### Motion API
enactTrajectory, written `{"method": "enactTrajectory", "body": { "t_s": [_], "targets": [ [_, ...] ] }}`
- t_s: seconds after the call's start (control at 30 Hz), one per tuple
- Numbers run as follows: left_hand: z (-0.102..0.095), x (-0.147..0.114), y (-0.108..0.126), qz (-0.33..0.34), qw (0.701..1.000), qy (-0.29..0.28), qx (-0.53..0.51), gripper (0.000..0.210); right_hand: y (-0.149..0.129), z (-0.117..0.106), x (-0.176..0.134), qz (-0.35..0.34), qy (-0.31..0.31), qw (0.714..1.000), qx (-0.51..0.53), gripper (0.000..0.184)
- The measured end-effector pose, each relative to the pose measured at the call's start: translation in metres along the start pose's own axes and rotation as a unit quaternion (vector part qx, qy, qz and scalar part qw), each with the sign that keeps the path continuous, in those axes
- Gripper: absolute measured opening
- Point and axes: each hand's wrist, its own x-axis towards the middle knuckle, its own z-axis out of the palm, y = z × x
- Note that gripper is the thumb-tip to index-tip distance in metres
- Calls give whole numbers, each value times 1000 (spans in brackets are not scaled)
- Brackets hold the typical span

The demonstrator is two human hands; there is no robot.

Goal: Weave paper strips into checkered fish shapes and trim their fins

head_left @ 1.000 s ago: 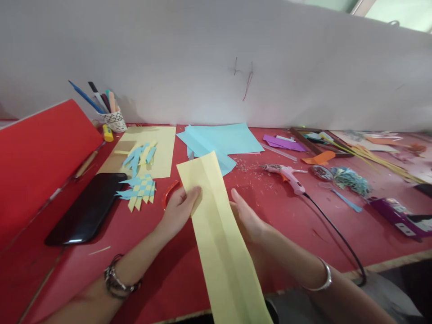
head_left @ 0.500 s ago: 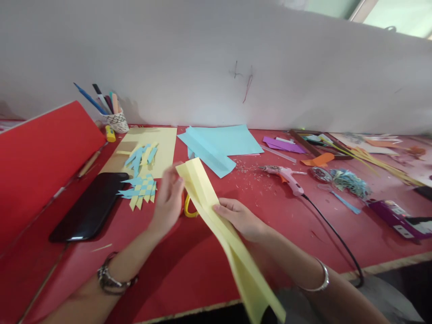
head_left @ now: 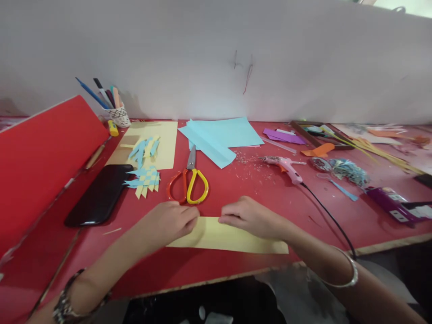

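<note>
A long folded strip of yellow paper [head_left: 219, 236] lies flat near the table's front edge. My left hand [head_left: 175, 219] is closed on its far edge, fingers curled and pressed down at the left part. On the same edge, a little to the right, my right hand [head_left: 249, 217] pinches the paper with fingers together. Both hands cover parts of the strip. Just beyond my left hand lies a pair of scissors [head_left: 191, 180] with one red and one yellow handle loop, blades pointing away.
Light blue sheets [head_left: 232, 132] lie at the back. At left are a black phone [head_left: 99, 195], woven paper strips [head_left: 146, 177], a yellow sheet [head_left: 165, 144], a pen cup [head_left: 119, 116] and a red board [head_left: 47, 153]. To the right are a pink glue gun [head_left: 285, 166] and a purple power strip [head_left: 393, 204].
The yellow paper has come down from mid-air, turned from slanting to sideways, onto the table. My left hand has closed on it. The scissors, mostly hidden before, now show fully.
</note>
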Motion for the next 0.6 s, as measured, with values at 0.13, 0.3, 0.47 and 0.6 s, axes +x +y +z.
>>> {"method": "enactTrajectory", "body": {
  "t_s": [0.13, 0.3, 0.47, 0.6],
  "targets": [
    [-2, -28, -20, -82, 996, -36, -30, 26, 6, -11, -14, 9, -5, 1000, 20, 34],
    [-17, -53, -37, -266, 962, -40, -42, 24, 15, -10, -19, 5, -4, 999, -36, 35],
    [-21, -26, -4, -109, 983, 37, -145, 29, -3, 4, -5, -57, 13, 990, -126, 28],
    [-6, -12, 14, -10, 991, -4, -133, 42, -10, 9, 0, -109, 89, 977, -161, 25]
  ]
}}
